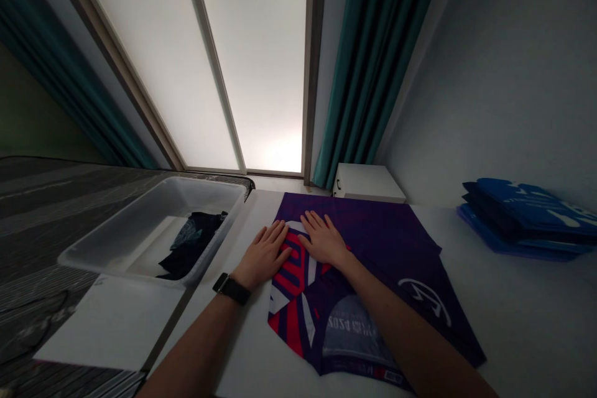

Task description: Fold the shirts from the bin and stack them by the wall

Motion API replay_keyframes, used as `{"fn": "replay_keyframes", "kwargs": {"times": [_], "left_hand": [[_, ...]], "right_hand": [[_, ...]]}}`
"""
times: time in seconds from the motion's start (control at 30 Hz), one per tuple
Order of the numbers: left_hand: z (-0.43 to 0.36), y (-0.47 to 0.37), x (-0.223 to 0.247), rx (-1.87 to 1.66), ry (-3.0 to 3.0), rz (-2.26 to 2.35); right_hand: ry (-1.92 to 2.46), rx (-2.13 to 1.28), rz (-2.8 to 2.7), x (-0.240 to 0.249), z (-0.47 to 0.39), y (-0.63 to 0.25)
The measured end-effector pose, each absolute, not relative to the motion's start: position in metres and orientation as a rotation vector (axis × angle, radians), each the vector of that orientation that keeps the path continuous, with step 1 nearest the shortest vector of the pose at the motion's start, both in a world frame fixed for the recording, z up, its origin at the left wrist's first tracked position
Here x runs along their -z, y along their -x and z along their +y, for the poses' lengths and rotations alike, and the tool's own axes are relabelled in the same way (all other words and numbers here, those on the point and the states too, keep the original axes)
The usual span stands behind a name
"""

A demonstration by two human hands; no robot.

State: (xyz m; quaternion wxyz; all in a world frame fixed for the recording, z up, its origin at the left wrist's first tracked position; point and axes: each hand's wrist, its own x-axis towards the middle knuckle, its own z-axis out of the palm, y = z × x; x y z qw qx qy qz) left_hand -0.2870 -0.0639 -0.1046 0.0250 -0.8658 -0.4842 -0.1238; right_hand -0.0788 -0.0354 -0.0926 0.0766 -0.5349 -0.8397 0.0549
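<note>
Purple printed jersey [387, 227] — beneath both hands' fingers.
Left hand [262, 256] at left edge, right hand [324, 239] nearer middle — fingers outstretched, thumbs apart.

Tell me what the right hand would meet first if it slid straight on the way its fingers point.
More of the shirt: the right hand lies flat on it, so it would likely cross purple cloth toward the far edge. Beyond that, depth is unclear.
</note>
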Motion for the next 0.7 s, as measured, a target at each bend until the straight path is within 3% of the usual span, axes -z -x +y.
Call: {"fn": "replay_keyframes", "kwargs": {"times": [0.4, 0.7], "left_hand": [[-0.064, 0.289, 0.104, 0.377, 2.677, -1.528], [-0.045, 0.312, 0.091, 0.986, 2.524, -1.837]], "right_hand": [[1.642, -0.248, -2.523, 0.086, -0.036, 0.077], [1.726, -0.288, -2.482, 0.087, -0.034, 0.069]]}}
